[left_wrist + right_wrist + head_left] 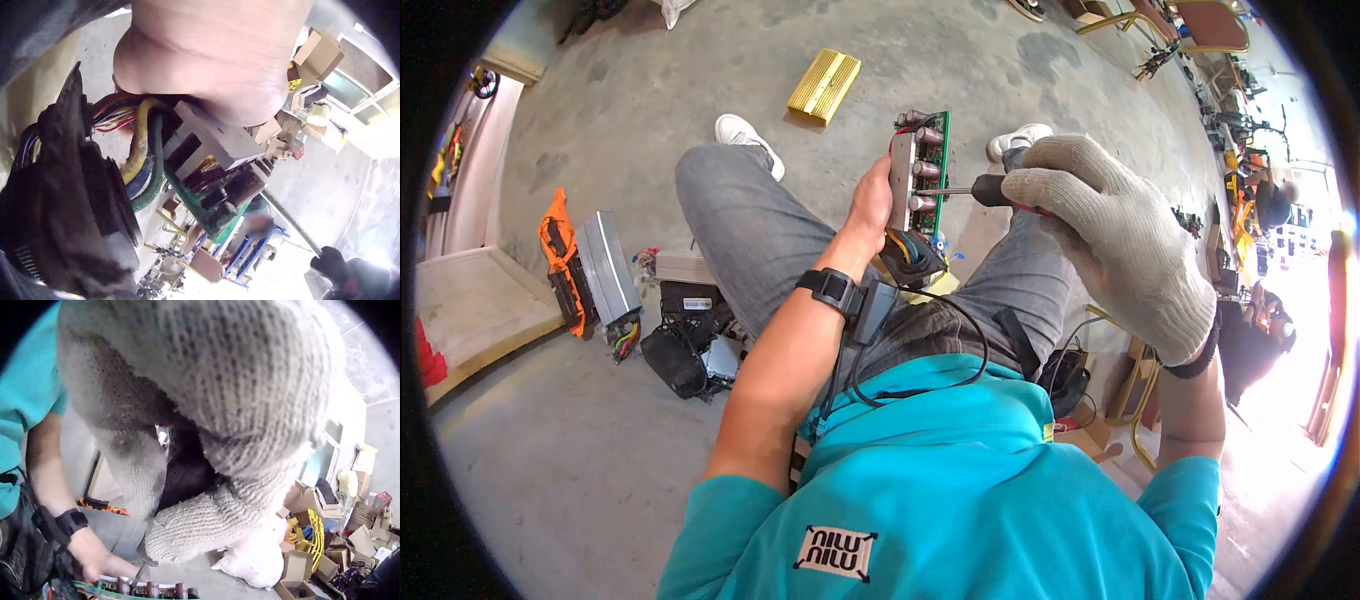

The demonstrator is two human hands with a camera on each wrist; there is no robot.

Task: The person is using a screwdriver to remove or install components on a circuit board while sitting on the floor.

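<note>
Brown cylinders [926, 169] line a green circuit board [945, 170] in front of your lap [925, 333], its grey plate [903, 175] grasped in your bare left grip [871, 205]. Your gloved right grip [1120, 230] clasps a screwdriver [988, 190] pointed at the cylinders.

On the shirt [960, 470], a pale patch [836, 553] is printed with two rows of black lettering, seen upside down and read as "MIU MIU". A white label [697, 304] is borne by a black case [698, 322], its print too small to be read.
</note>
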